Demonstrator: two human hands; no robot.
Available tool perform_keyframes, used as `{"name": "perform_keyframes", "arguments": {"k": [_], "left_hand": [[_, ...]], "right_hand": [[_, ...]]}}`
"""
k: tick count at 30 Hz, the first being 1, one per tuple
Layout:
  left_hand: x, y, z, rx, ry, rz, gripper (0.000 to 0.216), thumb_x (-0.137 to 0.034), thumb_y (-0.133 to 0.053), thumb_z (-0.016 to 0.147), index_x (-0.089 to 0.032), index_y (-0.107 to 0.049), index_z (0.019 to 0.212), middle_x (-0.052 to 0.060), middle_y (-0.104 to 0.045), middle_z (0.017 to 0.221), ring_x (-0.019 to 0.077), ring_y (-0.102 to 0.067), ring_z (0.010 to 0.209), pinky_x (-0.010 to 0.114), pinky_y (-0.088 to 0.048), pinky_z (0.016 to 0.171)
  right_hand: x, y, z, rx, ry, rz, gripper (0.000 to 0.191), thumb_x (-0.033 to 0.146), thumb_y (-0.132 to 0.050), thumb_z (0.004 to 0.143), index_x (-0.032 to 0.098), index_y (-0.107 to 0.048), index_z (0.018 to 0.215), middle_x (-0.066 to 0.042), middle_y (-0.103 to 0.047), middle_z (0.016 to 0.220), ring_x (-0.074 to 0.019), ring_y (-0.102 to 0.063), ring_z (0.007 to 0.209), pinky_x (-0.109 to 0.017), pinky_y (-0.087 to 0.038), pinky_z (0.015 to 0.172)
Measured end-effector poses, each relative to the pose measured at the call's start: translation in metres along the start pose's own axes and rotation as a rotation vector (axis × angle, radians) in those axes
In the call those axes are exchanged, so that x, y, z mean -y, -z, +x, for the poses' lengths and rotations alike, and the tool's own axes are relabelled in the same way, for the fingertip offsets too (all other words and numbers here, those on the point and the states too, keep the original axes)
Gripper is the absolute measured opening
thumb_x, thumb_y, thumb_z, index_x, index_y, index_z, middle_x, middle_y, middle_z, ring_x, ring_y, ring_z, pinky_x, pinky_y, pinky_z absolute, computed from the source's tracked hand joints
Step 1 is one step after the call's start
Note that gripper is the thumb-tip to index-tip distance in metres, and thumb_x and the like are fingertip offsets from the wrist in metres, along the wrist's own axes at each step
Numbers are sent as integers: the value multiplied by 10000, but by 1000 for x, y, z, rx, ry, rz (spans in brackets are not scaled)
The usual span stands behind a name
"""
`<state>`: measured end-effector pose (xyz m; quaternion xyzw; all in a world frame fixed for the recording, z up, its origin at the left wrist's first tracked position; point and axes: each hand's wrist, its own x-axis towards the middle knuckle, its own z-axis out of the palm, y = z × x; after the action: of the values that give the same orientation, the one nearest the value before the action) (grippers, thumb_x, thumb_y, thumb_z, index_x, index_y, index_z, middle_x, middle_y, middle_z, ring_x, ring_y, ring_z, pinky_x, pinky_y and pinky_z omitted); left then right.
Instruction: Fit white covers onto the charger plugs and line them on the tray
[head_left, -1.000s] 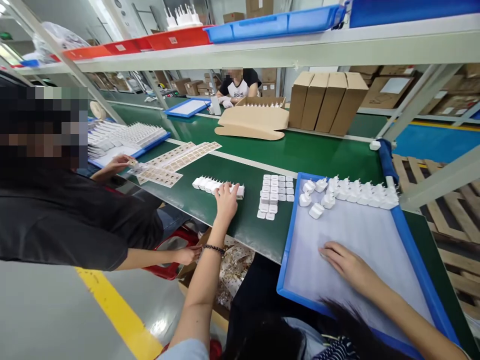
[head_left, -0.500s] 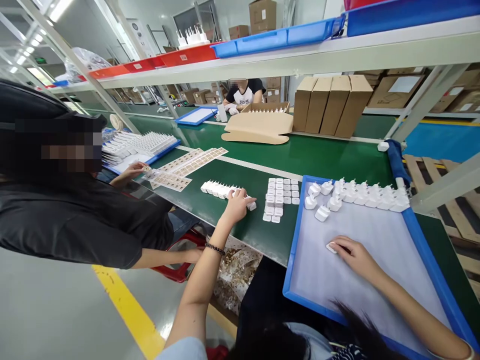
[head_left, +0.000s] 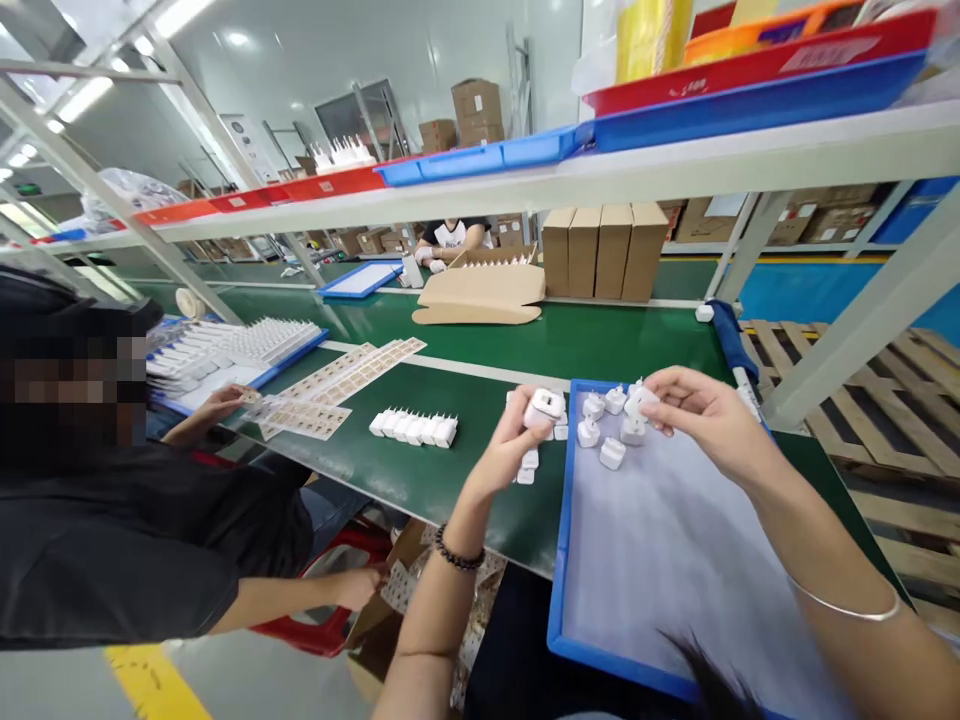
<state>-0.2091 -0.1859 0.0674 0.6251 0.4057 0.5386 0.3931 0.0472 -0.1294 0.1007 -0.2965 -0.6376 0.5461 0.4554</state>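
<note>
Above the green belt [head_left: 480, 400], left hand [head_left: 504, 452] pinches a white plug adapter [head_left: 543, 408] at its fingertips. Right hand [head_left: 701, 418] is raised over the blue tray [head_left: 561, 560], fingers curled on another white piece [head_left: 640, 398]. Loose adapters [head_left: 606, 440] sit in the tray's far corner.

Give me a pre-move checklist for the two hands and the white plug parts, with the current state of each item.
1. Left hand has a firm hold on a white plug part: ok, pinched at the fingertips, lifted off the belt.
2. Right hand holds a second part: cannot tell, fingers partly hide it.
3. Blue tray lies flat with bare room near the person: ok.
4. Loose parts in the tray sit clear of both hands: ok.
5. Row of parts on the green belt stands undisturbed: ok.
6. Co-worker's hand keeps away from the person's own hands: ok, it rests by the label sheets.
</note>
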Motion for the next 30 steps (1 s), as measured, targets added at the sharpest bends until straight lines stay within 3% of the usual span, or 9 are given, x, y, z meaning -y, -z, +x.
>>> {"name": "perform_keyframes", "arguments": {"k": [3, 7, 11, 16, 22, 30], "left_hand": [[-18, -37, 30, 107, -109, -62, 428, -524, -655, 872, -180, -535, 1098, 27, -524, 952, 143, -468, 808, 249, -398, 730], [-25, -63, 56, 213, -184, -65, 449, -517, -722, 835, -177, -558, 1078, 38, -533, 980, 156, -480, 846, 261, -397, 756], [-22, -68, 66, 270, -210, -121, 397, -468, -742, 836, -174, -574, 1044, 46, -547, 990, 173, -500, 898, 280, -408, 813], [-31, -66, 79, 307, -222, -152, 383, -422, -752, 840, -183, -585, 1088, 49, -559, 1034, 167, -505, 905, 263, -411, 788], [-42, -76, 95, 337, -274, -216, 410, -430, -760, 833, -186, -594, 1118, 37, -570, 990, 137, -505, 810, 235, -417, 699], [-33, -83, 101, 385, -262, -219, 429, -466, -756, 816, -183, -585, 1091, 44, -575, 951, 166, -523, 838, 268, -433, 720]], "right_hand": [[29, -3, 2, -91, 210, 135, 182, 343, -802, 813, 198, -692, 812, 3, -612, 712, -112, -520, 576, -242, -432, 522], [31, -2, -11, -128, 353, 214, 154, 314, -750, 873, 217, -704, 763, 5, -592, 695, -113, -515, 594, -239, -417, 536], [28, 2, -12, -169, 364, 138, 146, 301, -725, 900, 230, -717, 772, 7, -593, 660, -107, -504, 601, -214, -398, 524], [24, 5, 0, -210, 275, 158, 122, 316, -744, 887, 228, -733, 804, 31, -563, 587, -69, -441, 494, -172, -336, 440], [20, 3, 11, -272, 252, 208, 112, 330, -762, 870, 234, -744, 816, 19, -612, 625, -70, -474, 475, -167, -387, 432], [23, 5, 9, -303, 261, 134, 84, 315, -752, 880, 252, -739, 827, 25, -587, 627, -70, -464, 494, -156, -385, 434]]}}
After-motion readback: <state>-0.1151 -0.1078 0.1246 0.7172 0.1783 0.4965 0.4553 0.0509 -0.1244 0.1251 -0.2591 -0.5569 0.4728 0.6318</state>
